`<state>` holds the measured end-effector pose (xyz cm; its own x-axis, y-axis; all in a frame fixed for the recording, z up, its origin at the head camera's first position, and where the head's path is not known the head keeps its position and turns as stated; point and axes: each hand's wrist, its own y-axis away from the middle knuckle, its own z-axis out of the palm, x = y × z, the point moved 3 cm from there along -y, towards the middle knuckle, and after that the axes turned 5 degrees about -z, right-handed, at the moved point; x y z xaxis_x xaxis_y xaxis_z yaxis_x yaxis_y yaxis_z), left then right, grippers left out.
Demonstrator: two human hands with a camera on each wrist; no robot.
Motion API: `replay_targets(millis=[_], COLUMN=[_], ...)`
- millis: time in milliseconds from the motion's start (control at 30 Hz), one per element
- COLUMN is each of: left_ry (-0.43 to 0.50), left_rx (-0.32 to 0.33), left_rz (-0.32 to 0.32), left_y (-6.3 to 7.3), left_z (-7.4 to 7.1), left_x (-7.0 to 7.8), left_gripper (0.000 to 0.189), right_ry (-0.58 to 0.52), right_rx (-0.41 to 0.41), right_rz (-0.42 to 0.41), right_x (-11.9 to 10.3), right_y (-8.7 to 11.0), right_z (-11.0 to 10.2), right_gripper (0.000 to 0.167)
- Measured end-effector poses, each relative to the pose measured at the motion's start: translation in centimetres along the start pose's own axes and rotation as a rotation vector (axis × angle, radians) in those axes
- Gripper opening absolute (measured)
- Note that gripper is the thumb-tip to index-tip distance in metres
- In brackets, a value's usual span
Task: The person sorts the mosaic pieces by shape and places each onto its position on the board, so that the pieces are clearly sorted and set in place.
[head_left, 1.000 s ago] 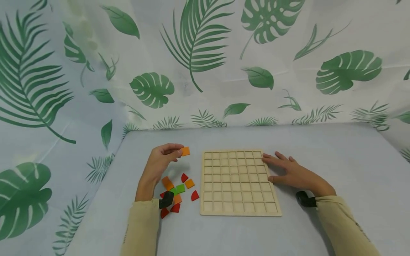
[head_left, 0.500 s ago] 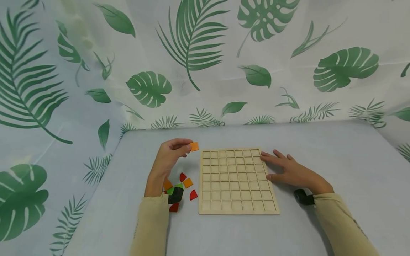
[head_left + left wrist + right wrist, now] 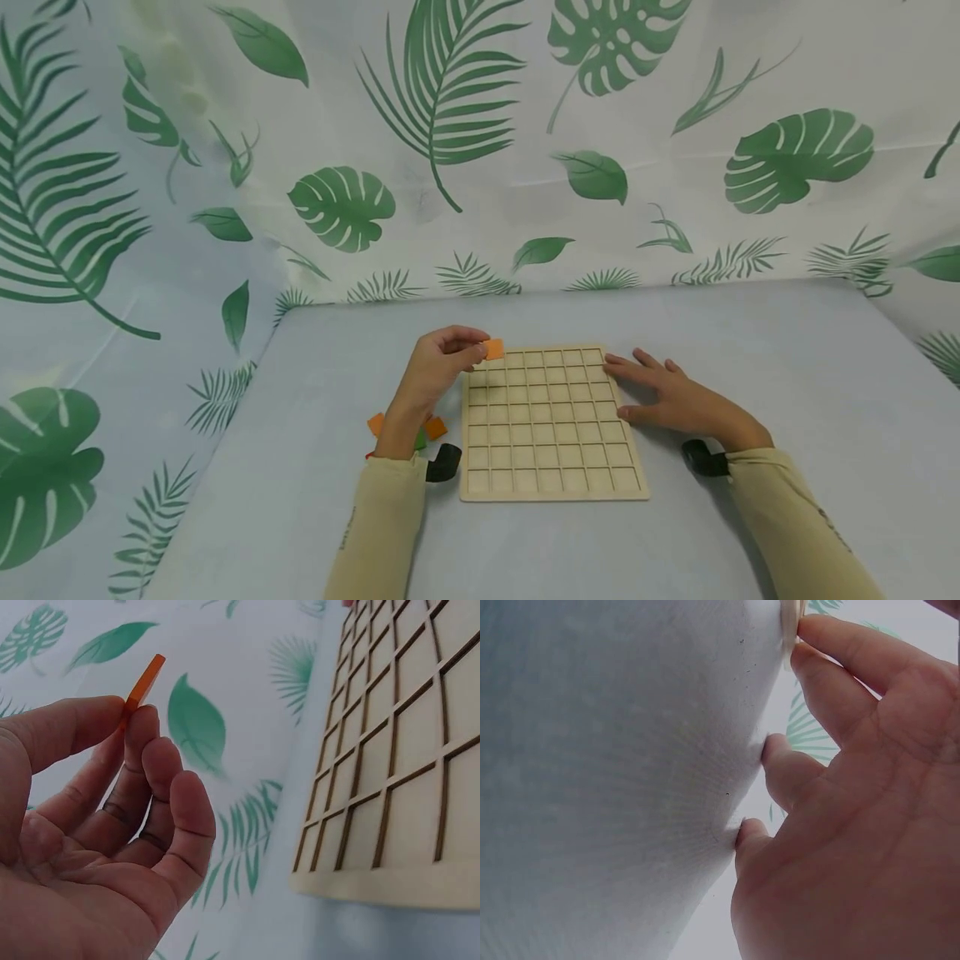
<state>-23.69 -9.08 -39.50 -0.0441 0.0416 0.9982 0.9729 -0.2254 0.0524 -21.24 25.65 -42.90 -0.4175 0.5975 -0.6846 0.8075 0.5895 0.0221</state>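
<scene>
Between thumb and fingertips my left hand (image 3: 442,367) pinches a thin orange square tile (image 3: 492,349), seen nearly edge-on as a tile (image 3: 146,684) in the left wrist view. The tile is over the far left corner of a pale wooden grid board (image 3: 555,492). Along the board's right edge, my right hand (image 3: 675,400) rests with its fingers spread; thumb and index finger touch the rim. In the right wrist view, fingers of the right hand (image 3: 855,795) touch the board's edge (image 3: 790,634) and the table.
Left of the board lie loose pieces, partly hidden by the left forearm: an orange tile (image 3: 435,428), another orange tile (image 3: 376,424), a green piece (image 3: 420,439) and a bit of red. A leaf-patterned cloth (image 3: 480,167) hangs behind the grey table (image 3: 555,550).
My left hand has moved right with the orange tile, from beside the board to over its far left corner. The right hand stays at the board's edge. The head view has shifted slightly.
</scene>
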Motion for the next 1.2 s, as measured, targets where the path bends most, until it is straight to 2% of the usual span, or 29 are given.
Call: replay_targets(millis=[233, 500, 833, 1200], left_ry=[-0.029, -0.034, -0.030, -0.044], left_rx=[-0.058, -0.108, -0.130, -0.148], left_rz=[-0.006, 0.005, -0.031, -0.056], left_y=[-0.4, -0.9, -1.4, -2.4], left_z=[1.9, 4.3, 7.3, 9.6], left_x=[-0.6, -0.5, -1.1, -2.1], left_gripper=[0.023, 0.023, 0.021, 0.018], right_ry=[0.015, -0.006, 0.000, -0.018], right_rx=[0.002, 0.003, -0.002, 0.008], right_rz=[-0.009, 0.003, 0.027, 0.020], right_x=[0.0, 0.1, 0.0, -0.3], right_y=[0.0, 0.0, 0.0, 0.1], right_z=[0.0, -0.1, -0.1, 0.0], right_gripper=[0.077, 0.078, 0.078, 0.077])
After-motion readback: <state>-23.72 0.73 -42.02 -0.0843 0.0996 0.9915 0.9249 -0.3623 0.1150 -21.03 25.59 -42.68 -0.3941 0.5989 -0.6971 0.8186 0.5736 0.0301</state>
